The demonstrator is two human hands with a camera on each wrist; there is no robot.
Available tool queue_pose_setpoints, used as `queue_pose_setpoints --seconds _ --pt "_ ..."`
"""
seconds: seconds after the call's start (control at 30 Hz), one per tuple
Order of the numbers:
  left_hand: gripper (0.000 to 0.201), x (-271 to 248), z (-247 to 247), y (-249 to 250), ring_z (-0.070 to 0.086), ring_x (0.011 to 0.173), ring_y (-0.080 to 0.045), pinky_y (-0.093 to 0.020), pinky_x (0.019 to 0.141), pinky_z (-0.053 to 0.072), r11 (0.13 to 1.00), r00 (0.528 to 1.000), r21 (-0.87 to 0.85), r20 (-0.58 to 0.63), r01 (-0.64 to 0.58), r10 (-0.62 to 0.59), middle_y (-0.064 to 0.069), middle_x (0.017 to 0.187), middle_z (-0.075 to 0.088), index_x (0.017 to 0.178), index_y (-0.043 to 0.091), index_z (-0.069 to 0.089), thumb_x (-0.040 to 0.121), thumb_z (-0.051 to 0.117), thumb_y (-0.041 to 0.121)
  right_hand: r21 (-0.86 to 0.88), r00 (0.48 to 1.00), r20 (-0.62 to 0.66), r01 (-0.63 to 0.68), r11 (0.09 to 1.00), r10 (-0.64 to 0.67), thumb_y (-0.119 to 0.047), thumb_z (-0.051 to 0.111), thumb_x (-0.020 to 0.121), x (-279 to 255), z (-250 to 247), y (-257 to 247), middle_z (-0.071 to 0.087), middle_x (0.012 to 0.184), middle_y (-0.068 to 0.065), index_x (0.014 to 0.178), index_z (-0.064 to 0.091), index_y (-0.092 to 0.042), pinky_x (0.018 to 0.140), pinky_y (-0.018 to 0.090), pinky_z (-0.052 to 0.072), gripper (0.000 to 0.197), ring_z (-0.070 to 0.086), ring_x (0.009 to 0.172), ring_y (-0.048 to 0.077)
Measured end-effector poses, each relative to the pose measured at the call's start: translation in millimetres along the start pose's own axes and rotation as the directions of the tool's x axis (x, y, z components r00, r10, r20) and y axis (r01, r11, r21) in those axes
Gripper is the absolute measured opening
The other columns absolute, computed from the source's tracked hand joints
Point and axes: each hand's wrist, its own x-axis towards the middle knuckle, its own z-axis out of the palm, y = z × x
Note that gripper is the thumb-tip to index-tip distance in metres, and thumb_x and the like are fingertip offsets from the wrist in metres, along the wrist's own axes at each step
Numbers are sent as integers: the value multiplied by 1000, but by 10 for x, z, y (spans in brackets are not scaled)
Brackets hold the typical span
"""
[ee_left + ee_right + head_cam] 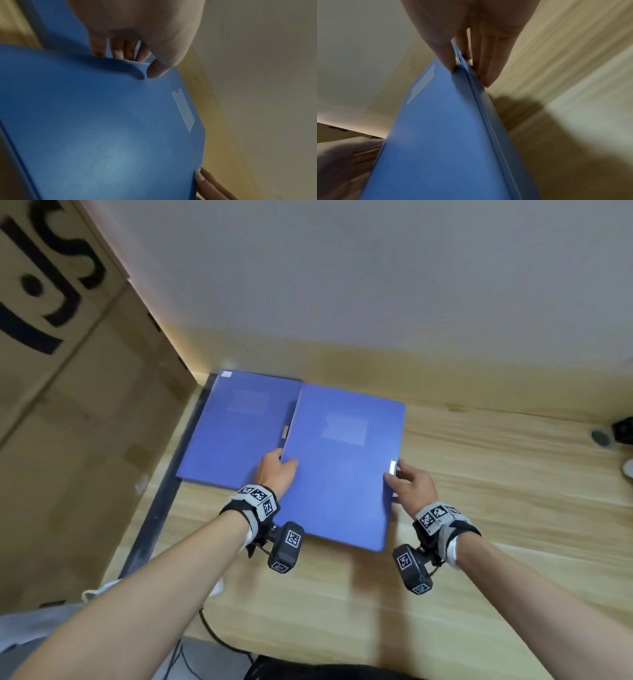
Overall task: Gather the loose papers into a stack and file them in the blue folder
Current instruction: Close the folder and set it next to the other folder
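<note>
A closed blue folder (339,470) is held between both hands, raised a little above the wooden desk. My left hand (275,472) grips its left edge, thumb on top and fingers (120,51) underneath. My right hand (407,484) pinches the right edge by a small silver clasp (392,466), thumb (447,59) on the cover and fingers (486,70) under it. A second blue folder (236,426) lies flat on the desk at the far left, partly under the held one. No loose papers show in any view.
The wooden desk (496,508) stretches to the right and toward me. A white wall runs along its back, and a large cardboard box (68,405) stands on the left. A small dark object (603,436) sits at the desk's far right edge.
</note>
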Motion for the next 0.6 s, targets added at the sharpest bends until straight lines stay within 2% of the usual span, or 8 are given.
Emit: queue_pose_setpoints --seconds 0.1,0.17,0.23,0.3,0.4,0.47,0.53,0.6 --pt "26 220 -437 41 69 86 -36 -49 76 57 1000 999 -27 -31 -16 15 -11 96 74 96 13 67 78 51 23 43 999 -2 50 998 -50 -24 64 82 56 390 -491 75 97 0 97 69 -46 74 51 61 27 71 82 30" --pt "32 390 -720 35 68 96 -37 -46 78 57 999 998 -48 -64 -1 -2 -9 109 72 110 16 67 83 52 23 40 998 -11 70 997 -69 -17 62 86 133 690 -726 74 95 3 98 69 -40 74 50 61 26 70 81 28" --pt "44 586 -977 17 63 111 -34 -39 86 52 999 993 -44 -113 10 -15 -5 130 62 132 14 57 89 53 22 39 997 -6 78 996 -78 -27 62 82 242 1005 -898 74 94 4 101 70 -35 73 51 61 22 72 83 31" --pt "45 823 -1215 -42 59 115 -31 -37 89 49 999 991 -48 -132 15 -22 -4 130 57 137 12 51 93 52 20 29 997 15 70 997 -70 -39 60 74 397 1315 -991 75 91 4 97 70 -38 74 52 61 25 71 85 31" --pt "21 1102 -1485 -160 64 90 -31 -40 81 54 999 992 -42 -127 3 -8 -2 105 64 110 17 61 91 51 17 13 998 44 36 999 -37 -46 57 67 621 1713 -1018 75 90 -3 94 69 -45 80 53 59 30 71 88 27" --pt "25 1274 -1616 -250 65 86 -32 -41 80 56 999 990 -35 -135 22 -27 -3 104 68 111 13 63 89 51 19 12 998 67 12 1000 -13 -46 56 65 715 1932 -1042 75 93 -9 97 68 -49 84 51 58 35 71 91 22" --pt "21 1409 -1697 -323 61 84 -31 -38 77 53 999 990 -26 -136 40 -43 -2 104 67 107 13 63 89 52 18 4 998 66 6 1000 -6 -45 56 64 733 2101 -1125 75 93 -10 96 67 -51 85 49 57 34 71 92 22" --pt "6 1516 -1721 -387 52 81 -29 -36 74 45 998 990 15 -130 53 -51 0 91 61 87 16 57 91 52 17 -25 999 48 -3 1000 5 -41 56 69 732 2200 -1200 75 95 -9 91 66 -51 87 44 56 26 70 91 22"
